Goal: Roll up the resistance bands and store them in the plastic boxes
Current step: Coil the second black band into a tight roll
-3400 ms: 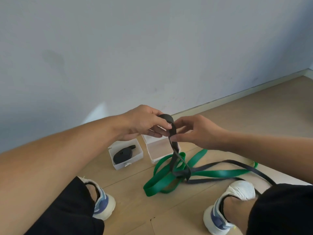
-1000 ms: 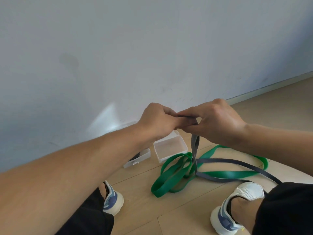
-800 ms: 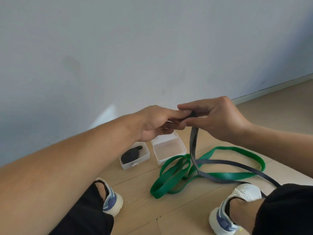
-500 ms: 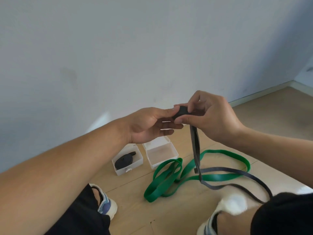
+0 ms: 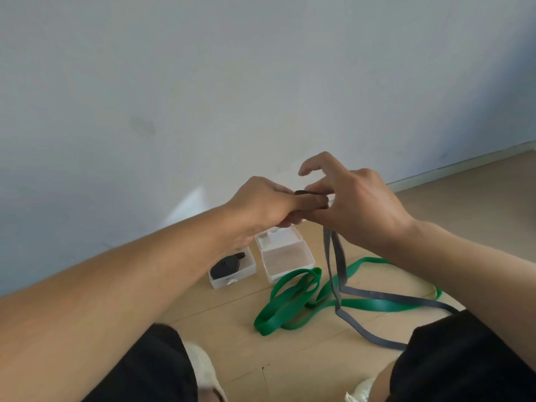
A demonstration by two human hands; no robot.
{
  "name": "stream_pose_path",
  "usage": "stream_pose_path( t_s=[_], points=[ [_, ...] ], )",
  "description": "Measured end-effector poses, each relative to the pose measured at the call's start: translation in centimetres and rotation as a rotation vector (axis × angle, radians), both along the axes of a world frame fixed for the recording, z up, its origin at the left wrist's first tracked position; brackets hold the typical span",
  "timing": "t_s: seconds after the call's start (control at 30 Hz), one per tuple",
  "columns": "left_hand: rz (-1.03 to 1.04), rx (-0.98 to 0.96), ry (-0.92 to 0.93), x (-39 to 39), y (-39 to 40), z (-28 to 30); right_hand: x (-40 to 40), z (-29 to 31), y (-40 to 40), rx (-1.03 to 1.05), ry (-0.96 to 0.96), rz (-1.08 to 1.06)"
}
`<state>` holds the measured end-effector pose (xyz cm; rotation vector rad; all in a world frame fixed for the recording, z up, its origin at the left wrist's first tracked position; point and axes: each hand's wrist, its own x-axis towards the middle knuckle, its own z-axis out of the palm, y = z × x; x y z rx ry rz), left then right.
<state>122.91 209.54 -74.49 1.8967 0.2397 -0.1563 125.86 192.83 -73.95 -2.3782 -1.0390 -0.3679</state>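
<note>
Since half a second ago: right hand [image 5: 359,210] has lifted its forefinger off the coil; left hand [image 5: 269,204] pinches it. Item: flat grey rubber resistance band [image 5: 338,268], small roll between both hands, tail trailing to the wooden floor [image 5: 290,358] over the green band [image 5: 290,300]. Judged light, limp, springy; hold at the roll. Clear plastic boxes [image 5: 285,253] near the wall.

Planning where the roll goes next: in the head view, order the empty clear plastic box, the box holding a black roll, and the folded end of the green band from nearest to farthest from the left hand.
From the left hand:
1. Empty clear plastic box, directly below.
2. Clear box holding a black roll, lower left.
3. Folded end of the green band, nearest the feet.
</note>
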Motion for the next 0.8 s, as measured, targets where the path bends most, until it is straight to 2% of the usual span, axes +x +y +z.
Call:
stream_pose_path(
  t_s=[0.13,0.23,0.3,0.47,0.6,0.7,0.8],
  points=[
    [-0.101,-0.306,0.118,1.9,1.4,-1.3,1.7,-1.0,0.4,0.219,0.354,-0.031],
    [-0.144,-0.503,0.182,3.1,2.4,-3.6,2.8,-2.9,1.0,0.266,0.432,-0.031],
    [-0.178,-0.564,0.23,3.8,3.1,-5.0,3.5,-4.0,1.3,0.277,0.447,-0.045],
    [-0.119,-0.641,0.287,5.3,4.4,-7.7,5.2,-6.6,2.3,0.236,0.454,-0.044],
    [-0.115,-0.654,0.291,6.8,5.4,-8.8,6.5,-8.1,3.1,0.316,0.583,-0.005],
    [-0.072,-0.698,0.311,7.4,5.4,-9.4,7.2,-8.5,3.4,0.297,0.542,-0.02],
    [-0.031,-0.562,0.358,7.7,4.6,-10.0,7.9,-8.9,3.5,0.184,0.496,-0.052]
  ],
)
